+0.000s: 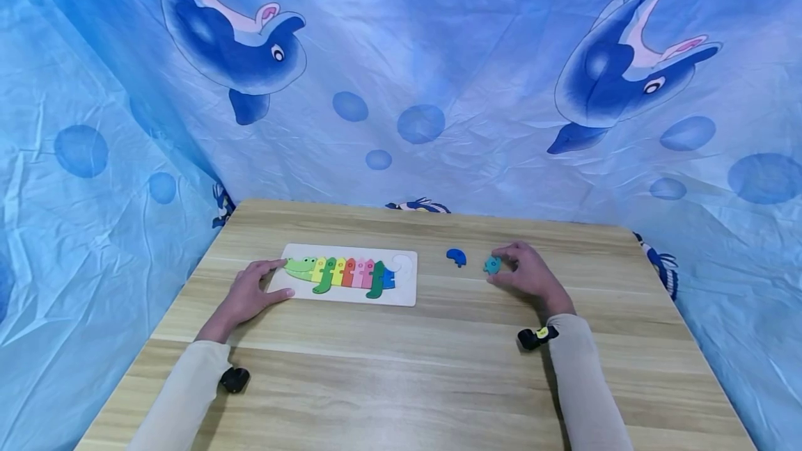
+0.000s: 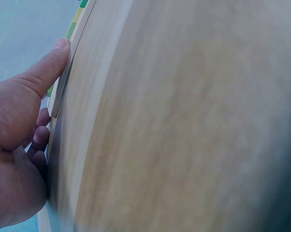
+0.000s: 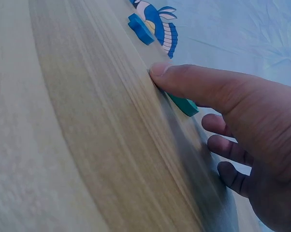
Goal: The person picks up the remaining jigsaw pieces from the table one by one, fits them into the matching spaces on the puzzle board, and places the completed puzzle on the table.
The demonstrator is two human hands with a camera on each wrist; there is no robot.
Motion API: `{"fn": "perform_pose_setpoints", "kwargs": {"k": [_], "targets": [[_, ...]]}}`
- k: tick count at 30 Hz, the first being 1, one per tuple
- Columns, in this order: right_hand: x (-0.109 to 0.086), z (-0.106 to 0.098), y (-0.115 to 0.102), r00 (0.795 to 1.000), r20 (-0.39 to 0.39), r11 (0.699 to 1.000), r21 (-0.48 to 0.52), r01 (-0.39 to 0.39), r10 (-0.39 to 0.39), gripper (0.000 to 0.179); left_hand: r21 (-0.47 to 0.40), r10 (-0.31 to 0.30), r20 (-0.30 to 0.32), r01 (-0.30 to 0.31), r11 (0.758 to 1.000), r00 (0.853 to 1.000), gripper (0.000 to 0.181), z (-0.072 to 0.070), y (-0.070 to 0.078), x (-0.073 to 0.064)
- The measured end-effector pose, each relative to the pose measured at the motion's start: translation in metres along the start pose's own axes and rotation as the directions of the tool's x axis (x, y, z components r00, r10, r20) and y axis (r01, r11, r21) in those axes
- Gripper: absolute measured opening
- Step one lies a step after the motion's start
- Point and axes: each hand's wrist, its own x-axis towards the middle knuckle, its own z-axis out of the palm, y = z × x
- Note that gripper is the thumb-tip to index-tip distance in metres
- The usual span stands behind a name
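Note:
A white puzzle board point(image 1: 357, 296) lies on the table with a colourful wooden crocodile set into it, its tail end an unfilled outline. My left hand point(image 1: 253, 291) rests at the board's left end. Its index fingertip is by the crocodile's snout, and the thumb point(image 2: 51, 63) lies on the board's near edge. Right of the board, my right hand point(image 1: 526, 270) pinches a teal puzzle piece point(image 1: 491, 265) between thumb and index finger. In the right wrist view the thumb partly covers that piece point(image 3: 185, 106). A blue curved puzzle piece point(image 1: 457, 256) lies between board and right hand.
The wooden table point(image 1: 388, 374) reaches back to a blue curtain point(image 1: 489, 172) printed with dolphins and bubbles. More curtain hangs along the left and right sides. A small black camera is worn on each wrist.

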Motion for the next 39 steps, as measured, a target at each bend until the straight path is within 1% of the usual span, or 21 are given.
{"fn": "perform_pose_setpoints", "kwargs": {"k": [7, 16, 27, 33, 39], "targets": [[0.002, 0.001, 0.004, 1.000, 0.008, 0.999, -0.041, 0.006, -0.006, 0.061, -0.004, 0.007, -0.004, -0.007, 1.000, 1.000, 0.079, 0.000, -0.001, 0.001], [0.001, 0.000, 0.003, 1.000, 0.010, 0.998, -0.055, 0.024, -0.024, 0.055, -0.005, 0.007, -0.004, -0.007, 1.000, 1.000, 0.079, 0.001, -0.002, 0.000], [0.000, -0.001, 0.002, 1.000, -0.022, 0.998, -0.056, 0.009, -0.011, 0.056, -0.004, 0.004, -0.007, -0.004, 1.000, 1.000, 0.079, 0.001, -0.003, 0.000], [0.000, -0.001, -0.003, 1.000, -0.027, 0.999, -0.049, 0.011, -0.012, 0.058, 0.000, 0.003, -0.005, -0.003, 1.000, 1.000, 0.079, 0.001, -0.002, 0.000], [0.003, -0.001, -0.013, 0.999, -0.032, 0.997, -0.072, 0.023, -0.025, 0.060, -0.006, 0.000, -0.004, 0.000, 1.000, 1.000, 0.079, 0.001, -0.002, 0.000]]}}
